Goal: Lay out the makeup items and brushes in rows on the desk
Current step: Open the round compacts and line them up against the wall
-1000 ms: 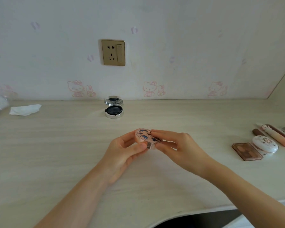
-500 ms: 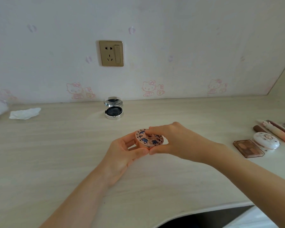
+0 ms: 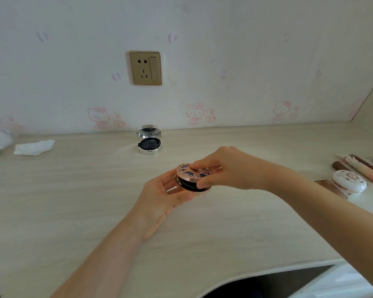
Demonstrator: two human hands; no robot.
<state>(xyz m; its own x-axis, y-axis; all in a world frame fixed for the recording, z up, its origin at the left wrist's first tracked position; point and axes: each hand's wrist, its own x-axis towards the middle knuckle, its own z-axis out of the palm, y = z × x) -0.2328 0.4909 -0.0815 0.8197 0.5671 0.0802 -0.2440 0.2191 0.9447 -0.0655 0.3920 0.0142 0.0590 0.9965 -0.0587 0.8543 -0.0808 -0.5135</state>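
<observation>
Since the earlier frame, the floral compact's (image 3: pixel 193 176) lid is being lifted slightly by the right hand (image 3: pixel 226 168), pinched between thumb and fingers; the base is being cradled in the left hand's (image 3: pixel 159 197) curled fingers. One open silver compact (image 3: pixel 149 143) is lying beyond the fingertips; most items (image 3: pixel 351 177) are waiting, unsorted, right of the right hand.

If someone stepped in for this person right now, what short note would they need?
Left hand holds the base of the pink floral compact; right hand pinches its lid, slightly ajar.
Silver compact stands open at the desk's back.
White round compact, brown palette and stick items lie clustered at the right.
Done: one compact placed.
Left: set down the floral compact, then row up the rest.
</observation>
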